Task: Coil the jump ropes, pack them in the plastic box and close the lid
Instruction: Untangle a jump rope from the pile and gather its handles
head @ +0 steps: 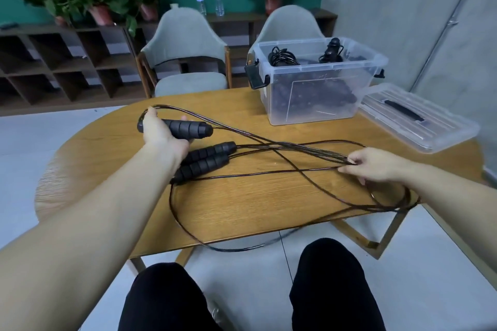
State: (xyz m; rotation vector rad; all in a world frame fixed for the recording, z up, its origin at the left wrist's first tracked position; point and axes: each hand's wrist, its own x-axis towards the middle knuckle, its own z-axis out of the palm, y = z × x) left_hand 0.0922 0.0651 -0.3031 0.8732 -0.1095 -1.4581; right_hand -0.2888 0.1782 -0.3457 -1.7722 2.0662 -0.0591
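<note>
1. fingers of the left hand (158, 130) curl round a black foam handle (188, 129), lifted just above the table (255, 212); the right hand (376, 164) pinches a bunch of thin cord strands (295, 146) between thumb and fingertips
2. cord from this jump rope crosses the strands of a second rope, whose two handles (207, 160) lie side by side on the table under the left wrist
3. tangling looks the likeliest trouble: pulling a loop tight while the ropes overlap could drag the second rope along or knot the two together
4. one long loop (236, 248) hangs off the near table edge and could snag there
5. the clear plastic box (317, 83) stands open at the far right, with dark coiled ropes already inside
6. its lid (419, 118) lies flat just beside it
</note>
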